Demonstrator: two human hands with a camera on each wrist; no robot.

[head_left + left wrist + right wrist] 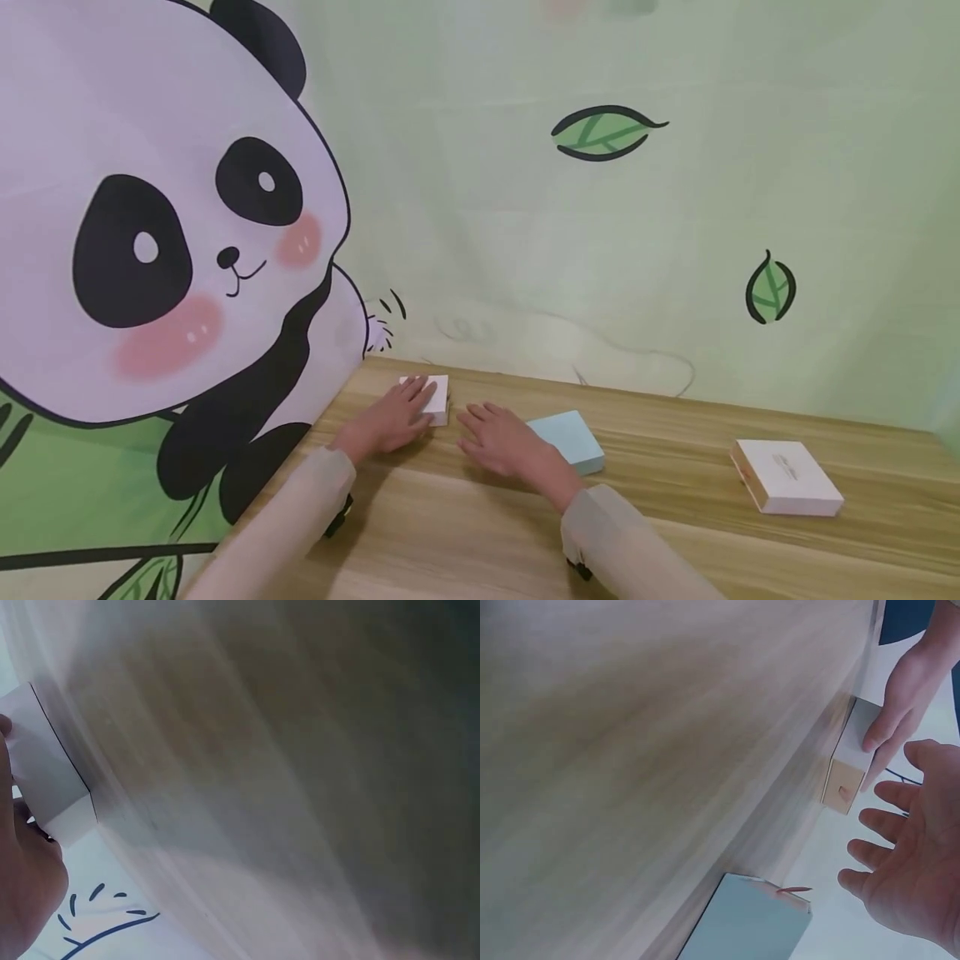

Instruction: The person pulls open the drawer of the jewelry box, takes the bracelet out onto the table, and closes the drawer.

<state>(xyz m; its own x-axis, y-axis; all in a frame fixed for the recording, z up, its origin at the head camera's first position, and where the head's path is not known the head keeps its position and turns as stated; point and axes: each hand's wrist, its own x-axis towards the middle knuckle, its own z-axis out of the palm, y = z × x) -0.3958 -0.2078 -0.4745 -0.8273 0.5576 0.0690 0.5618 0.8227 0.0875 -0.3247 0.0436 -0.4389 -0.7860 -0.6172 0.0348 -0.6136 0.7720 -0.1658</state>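
**Slip and knock risks**

At centre-left of the frame, fingers of the left hand [393, 414] are laid over a small white oblong card-like box [440, 402]; whether it is gripped cannot be told. It could be skidded across the wood-grain table [427, 521] by uneven pressing. Mid-frame, nothing is held by the loosely spread right hand [501, 440]; the flat pale-blue box [573, 437] beside it could be knocked by a rightward swing. At lower right, a flat white printed box [793, 475] is seen. Counted: white boxes, two; blue, one; hands, two.

Matt, smooth surfaces
White box [440, 401] under left fingers [422, 397], light-blue box [570, 437] beside right fingers [870, 855]: matt card; tabletop [457, 517] beneath: smooth wood grain; backdrop [480, 208] beyond: cloth.
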